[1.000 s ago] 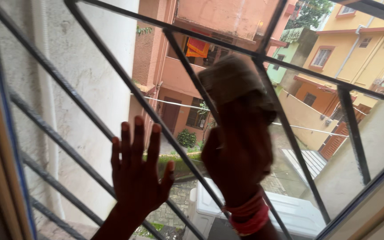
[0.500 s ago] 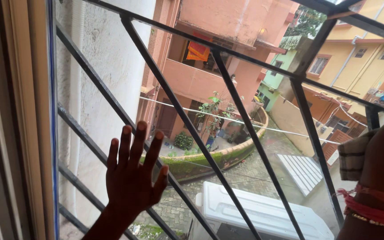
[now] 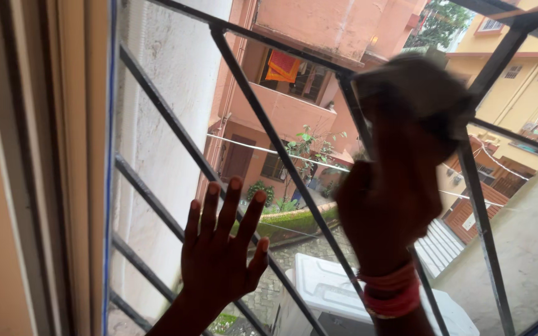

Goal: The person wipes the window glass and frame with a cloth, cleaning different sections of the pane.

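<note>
My left hand point(image 3: 221, 249) lies flat against the window glass point(image 3: 175, 93), fingers spread and pointing up, holding nothing. My right hand point(image 3: 388, 208), with red bangles at the wrist, is raised to the glass further right and grips a crumpled cloth point(image 3: 415, 93). The cloth is blurred with motion and presses on the pane near the top of a dark grille bar point(image 3: 281, 155). Both hands are dark against the daylight outside.
A black metal grille point(image 3: 490, 249) of slanted bars stands behind the glass. The pale window frame point(image 3: 76, 186) runs down the left side. Outside are orange and yellow buildings, a white wall, a white tank top point(image 3: 319, 286) and a small planted curb below.
My right hand with the cloth has swung from the lower right edge back up to the upper middle of the pane. The view has shifted left; my left hand stays flat on the glass.
</note>
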